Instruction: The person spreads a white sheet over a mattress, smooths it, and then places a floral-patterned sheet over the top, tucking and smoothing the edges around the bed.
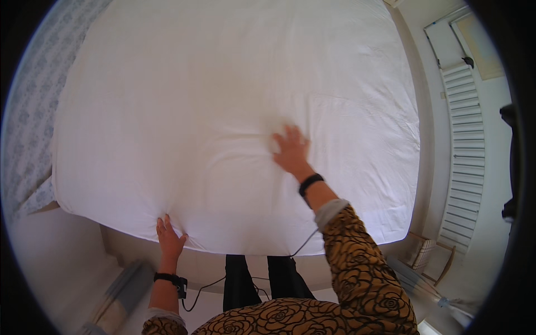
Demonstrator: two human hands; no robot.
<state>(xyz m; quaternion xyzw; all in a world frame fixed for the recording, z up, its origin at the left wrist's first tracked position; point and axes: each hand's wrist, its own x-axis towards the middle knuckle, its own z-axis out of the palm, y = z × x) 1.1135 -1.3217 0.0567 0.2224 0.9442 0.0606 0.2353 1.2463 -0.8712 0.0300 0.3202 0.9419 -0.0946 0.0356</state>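
A white fitted sheet (234, 83) covers a wide mattress in front of me. My right hand (291, 150) lies palm down near the middle of the sheet, fingers spread and slightly blurred. Shallow wrinkles run leftward from it across the fabric. At the near edge, left of my legs, my left hand (171, 240) touches the sheet with its fingertips, thumb held apart. Small creases gather around those fingers. Neither hand appears to grip anything. Each wrist bears a black band.
A white radiator (465, 155) is on the right wall. A pale floral-patterned surface (33, 92) borders the bed's left side. Bundled curtains (115, 299) hang at lower left, others (439, 297) at lower right near a wood-framed object (439, 261). A black cable (205, 289) loops by my legs.
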